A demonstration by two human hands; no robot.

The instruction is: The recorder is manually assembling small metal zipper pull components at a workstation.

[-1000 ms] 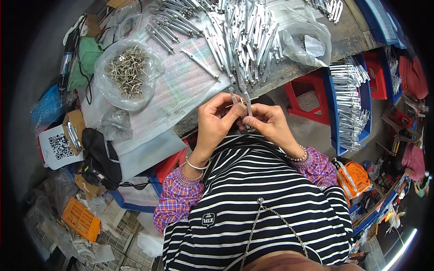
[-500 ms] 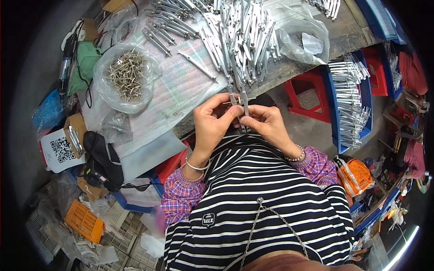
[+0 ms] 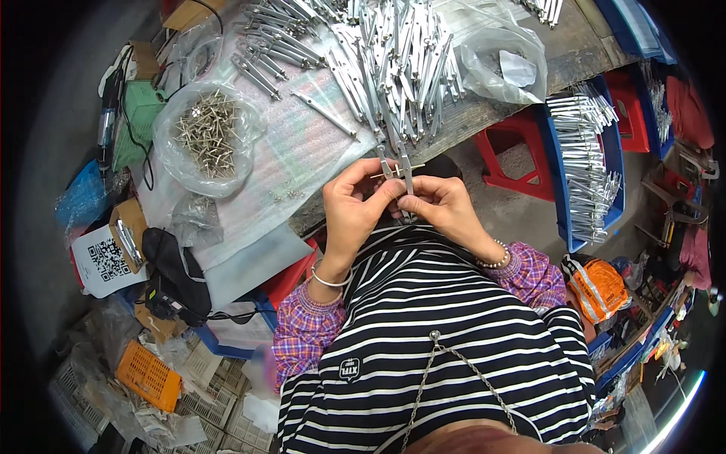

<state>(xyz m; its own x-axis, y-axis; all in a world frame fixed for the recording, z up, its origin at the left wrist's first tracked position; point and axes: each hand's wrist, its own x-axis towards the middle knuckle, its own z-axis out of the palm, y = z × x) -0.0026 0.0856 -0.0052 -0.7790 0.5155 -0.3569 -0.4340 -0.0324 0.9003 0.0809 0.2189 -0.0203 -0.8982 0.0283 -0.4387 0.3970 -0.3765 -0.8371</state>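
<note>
My left hand (image 3: pixel 349 208) and my right hand (image 3: pixel 448 210) meet at the table's near edge, in front of the striped apron. The left thumb and fingers pinch a flat silver metal bar (image 3: pixel 385 163). Close beside it, my right hand grips a second, similar metal bar (image 3: pixel 407 165). A thin brass-coloured cross pin (image 3: pixel 417 166) lies crosswise at the two bars, its ends sticking out either side. The fingertips hide the bars' lower parts. Just beyond my hands spreads a heap of silver metal bars (image 3: pixel 408 68); a lone bar (image 3: pixel 324 115) lies to its left.
An open plastic bag (image 3: pixel 168 168) of brass-coloured cross pins stands on the table at left. Another clear bag (image 3: pixel 525 94) lies at the table's right edge. Beyond that are a red stool (image 3: pixel 490 155) and a blue crate (image 3: pixel 561 216) full of metal bars. An electric screwdriver (image 3: pixel 110 113) stands far left.
The view has shifted slightly. Both hands keep their grip on the two bars and cross pin, with hardly any finger movement.
</note>
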